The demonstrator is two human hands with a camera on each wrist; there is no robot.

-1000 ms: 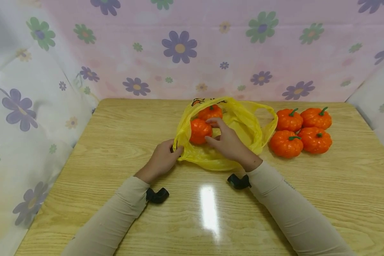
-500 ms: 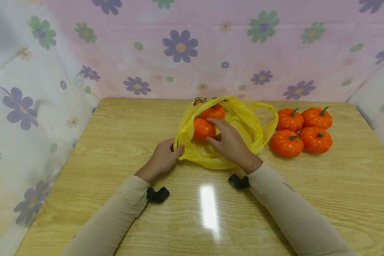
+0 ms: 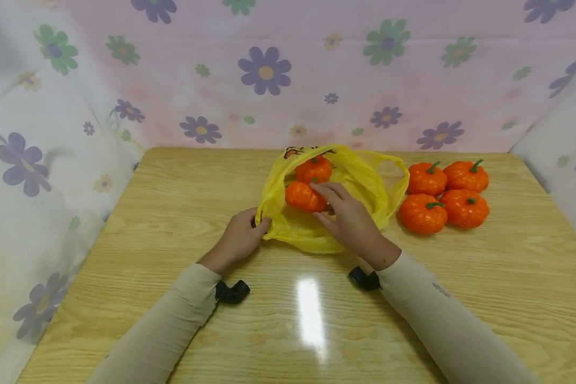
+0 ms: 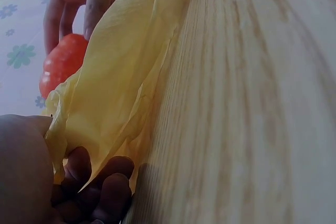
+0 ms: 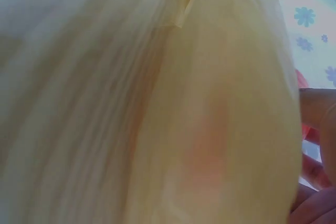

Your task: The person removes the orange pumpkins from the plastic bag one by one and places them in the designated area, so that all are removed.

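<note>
A yellow plastic bag (image 3: 307,236) lies on the table with its mouth spread open. My left hand (image 3: 240,234) grips the left edge of the mouth; in the left wrist view its curled fingers (image 4: 113,190) press into the plastic. Inside the mouth, my right hand (image 3: 348,216) holds a small orange pumpkin (image 3: 303,197) between thumb and fingers. Another orange pumpkin (image 3: 314,168) with a green stem sits just behind it in the bag. The right wrist view is mostly filled by the bag wall (image 5: 226,77), which hides most of the held pumpkin.
Several orange pumpkins (image 3: 422,213) stand in a close group right of the bag, near its loose handle (image 3: 403,181). The wooden table (image 3: 173,186) ends at a flowered cloth backdrop (image 3: 288,106). Black wrist mounts (image 3: 232,292) sit on both forearms.
My right hand has drawn the held pumpkin slightly to the right within the bag mouth, and the pumpkin has turned. The left hand keeps its grip on the bag edge.
</note>
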